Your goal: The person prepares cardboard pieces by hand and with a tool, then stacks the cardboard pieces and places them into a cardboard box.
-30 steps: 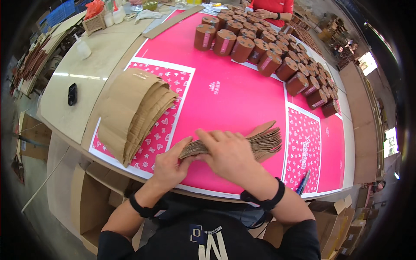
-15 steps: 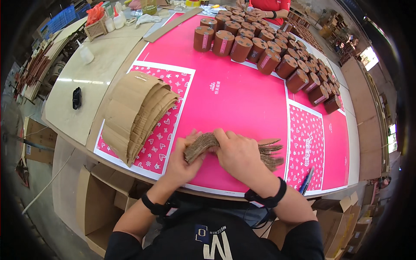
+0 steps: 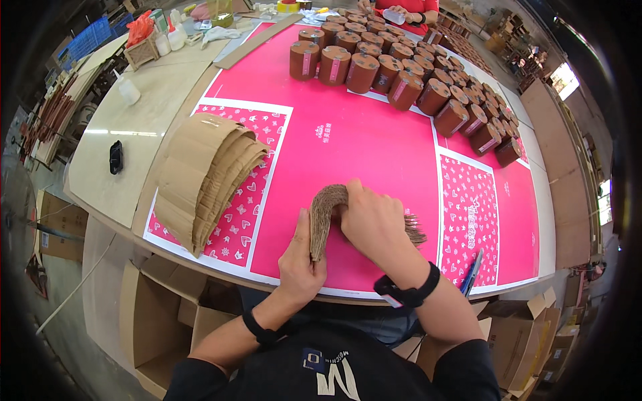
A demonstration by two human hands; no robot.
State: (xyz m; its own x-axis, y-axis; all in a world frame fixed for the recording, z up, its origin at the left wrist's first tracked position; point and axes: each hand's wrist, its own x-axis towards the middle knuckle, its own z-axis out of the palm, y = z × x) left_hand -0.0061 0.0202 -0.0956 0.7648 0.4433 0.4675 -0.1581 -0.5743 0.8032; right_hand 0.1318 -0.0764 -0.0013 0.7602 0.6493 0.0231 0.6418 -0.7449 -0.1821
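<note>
Between my hands a thick stack of brown corrugated cardboard strips [image 3: 326,212] is bent into an arch above the pink table covering. My left hand [image 3: 301,262] grips the stack's left end, which points down, with the thumb along its outer side. My right hand [image 3: 372,222] is closed over the stack just right of the bend, and the fanned strip ends stick out beyond it. Its fingertips are partly hidden behind the stack. To the left, a pile of curved flat cardboard sheets [image 3: 194,177] lies on the patterned pink print, apart from my hands.
Many brown cylindrical boxes [image 3: 362,72] stand in rows at the far right. A blue-handled cutter [image 3: 473,273] lies at the near right edge. A black object [image 3: 116,157] and a white squeeze bottle [image 3: 128,90] are on the left. Another person [image 3: 408,12] works across the table.
My left hand has moved right and down, turning the stack's left end downward, so the bend is sharper. My right hand has shifted slightly up and right.
</note>
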